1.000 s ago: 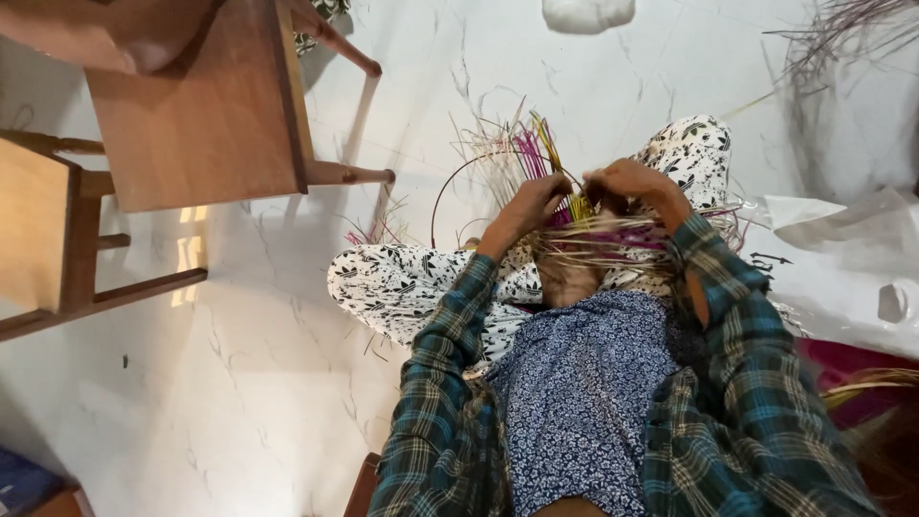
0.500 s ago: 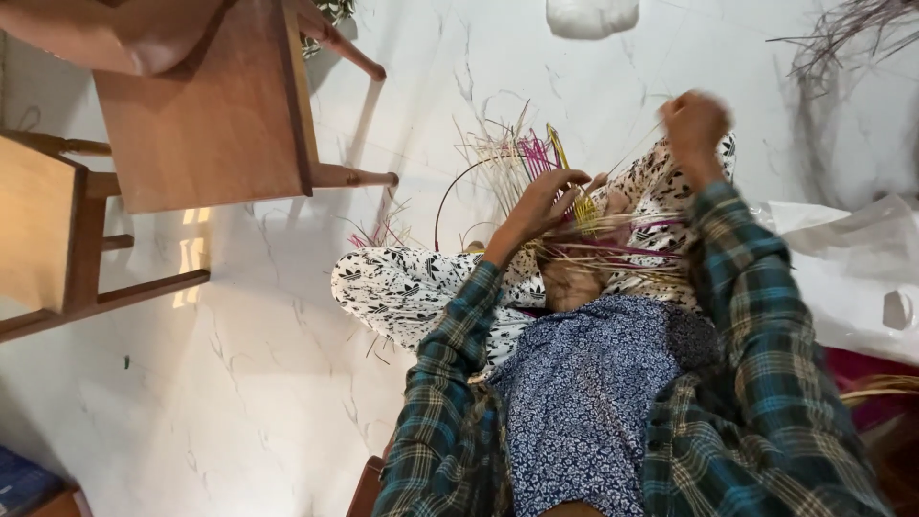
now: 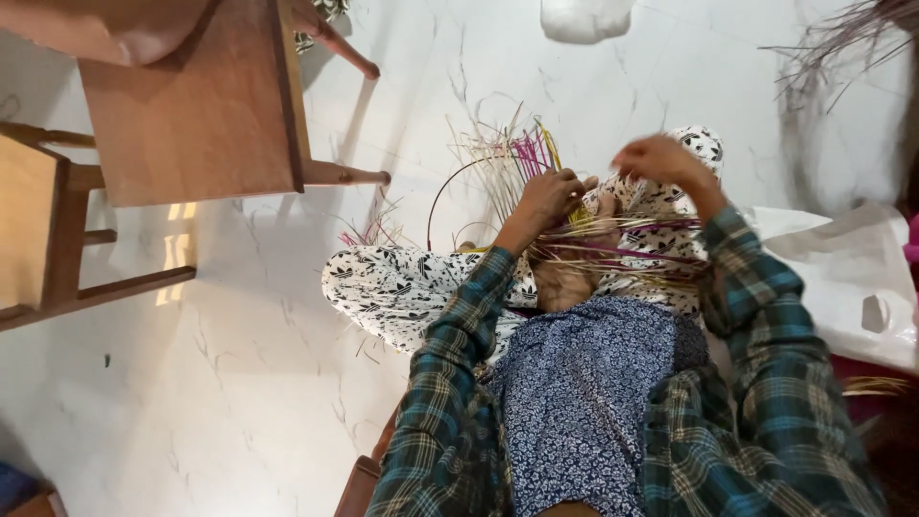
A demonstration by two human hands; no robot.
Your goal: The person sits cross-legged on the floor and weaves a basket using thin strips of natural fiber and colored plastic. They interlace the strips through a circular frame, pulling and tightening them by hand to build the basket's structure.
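a smooth brown wooden table stands left, with bare white marble floor beside it. my left hand pinches thin stiff straw strips on my lap. my right hand is lifted apart, fingers curled; i cannot tell its grip.

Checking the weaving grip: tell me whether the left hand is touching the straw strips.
Touching. The head view shows the left hand closed over the bundle of straw strips, fingers pressed onto them.

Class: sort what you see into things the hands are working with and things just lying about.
In use: left hand, right hand, woven strips, loose strips.
Lying about: wooden table, chair, white bag, straw pile.
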